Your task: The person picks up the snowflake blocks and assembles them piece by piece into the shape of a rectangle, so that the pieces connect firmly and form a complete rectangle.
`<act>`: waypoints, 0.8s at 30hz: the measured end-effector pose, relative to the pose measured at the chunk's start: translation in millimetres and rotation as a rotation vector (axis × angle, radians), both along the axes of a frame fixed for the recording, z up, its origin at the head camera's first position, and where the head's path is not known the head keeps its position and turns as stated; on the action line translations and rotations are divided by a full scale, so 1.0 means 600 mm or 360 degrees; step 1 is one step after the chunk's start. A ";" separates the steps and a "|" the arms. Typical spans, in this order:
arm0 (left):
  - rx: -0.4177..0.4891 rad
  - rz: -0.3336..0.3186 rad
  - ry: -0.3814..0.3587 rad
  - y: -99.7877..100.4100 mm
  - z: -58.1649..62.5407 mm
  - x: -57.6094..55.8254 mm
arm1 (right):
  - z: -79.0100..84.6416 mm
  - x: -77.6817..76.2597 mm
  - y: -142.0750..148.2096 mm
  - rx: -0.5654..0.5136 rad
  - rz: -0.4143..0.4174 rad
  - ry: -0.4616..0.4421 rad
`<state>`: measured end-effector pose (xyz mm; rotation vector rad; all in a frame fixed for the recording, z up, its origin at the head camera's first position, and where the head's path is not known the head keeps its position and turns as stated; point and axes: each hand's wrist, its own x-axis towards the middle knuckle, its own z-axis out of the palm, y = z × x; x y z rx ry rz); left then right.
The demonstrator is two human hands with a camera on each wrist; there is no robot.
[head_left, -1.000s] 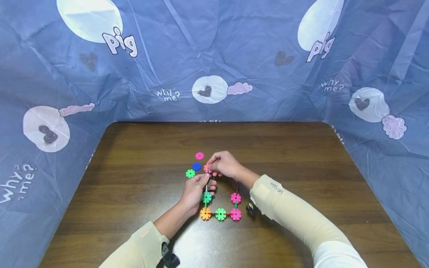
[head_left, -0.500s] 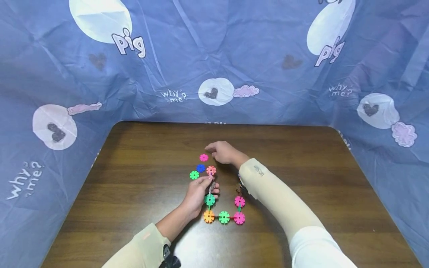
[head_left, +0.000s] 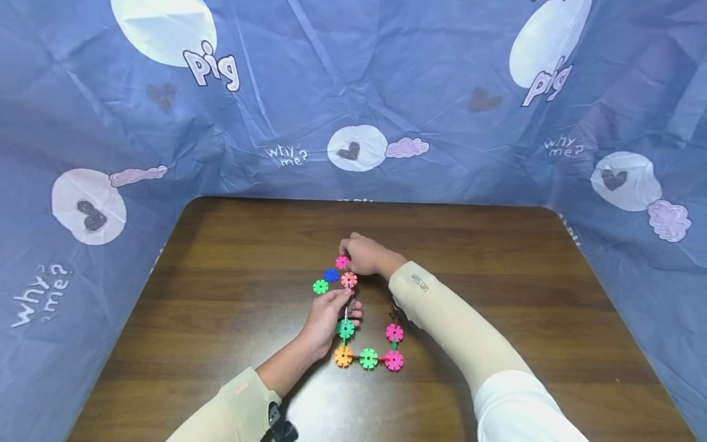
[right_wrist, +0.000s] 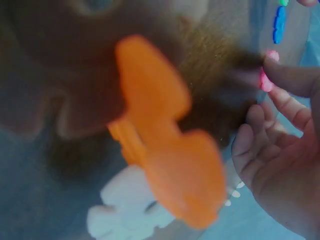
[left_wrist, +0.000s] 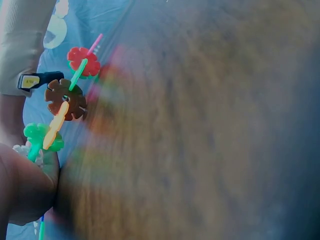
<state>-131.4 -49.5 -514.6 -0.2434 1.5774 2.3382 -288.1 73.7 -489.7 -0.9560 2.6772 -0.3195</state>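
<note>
My left hand (head_left: pixel 323 319) pinches a chain of linked snowflake-shaped plastic discs near its far left end, just below a coral disc (head_left: pixel 348 280). From there the chain runs through a teal disc (head_left: pixel 345 329), an orange disc (head_left: pixel 343 356), a green disc (head_left: pixel 368 358) and a pink corner disc (head_left: pixel 393 360). It then turns away up the right side, partly behind the right sleeve. Beyond the coral disc, my right hand (head_left: pixel 369 253) holds a loose pink disc (head_left: pixel 342 263) between thumb and finger; the right wrist view shows this pink disc (right_wrist: pixel 265 80) at the fingertips.
Two loose discs, one blue (head_left: pixel 331 275) and one green (head_left: pixel 320 286), lie left of the coral disc. The brown wooden table (head_left: pixel 248 245) reaches back to a blue printed cloth (head_left: pixel 298 73). An orange disc (right_wrist: pixel 185 170) looms close in the right wrist view.
My right hand has let go of the coral disc, moved farther away over the table and taken hold of the loose pink disc. The left hand keeps its grip on the chain.
</note>
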 end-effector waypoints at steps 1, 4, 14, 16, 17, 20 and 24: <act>-0.0002 -0.0003 0.0000 0.000 0.000 0.001 | 0.000 0.001 0.002 -0.0027 -0.0015 -0.0010; -0.0008 -0.0018 0.0005 0.000 -0.001 0.001 | 0.000 0.003 0.014 -0.0158 -0.0103 -0.0072; -0.0043 -0.0007 -0.0018 -0.002 0.001 0.003 | 0.017 0.033 0.061 -0.0791 -0.0450 -0.0529; -0.0049 -0.0012 -0.0015 -0.001 0.002 0.003 | 0.024 0.041 0.068 -0.0840 -0.0499 -0.0537; -0.0050 -0.0012 -0.0018 -0.001 0.003 0.003 | 0.026 0.045 0.072 -0.0867 -0.0519 -0.0529; -0.0046 -0.0013 -0.0006 0.002 0.004 0.001 | 0.033 0.052 0.080 -0.0937 -0.0546 -0.0485; -0.0049 0.0000 0.0004 0.006 0.005 -0.001 | 0.036 0.061 0.094 -0.0996 -0.0528 -0.0410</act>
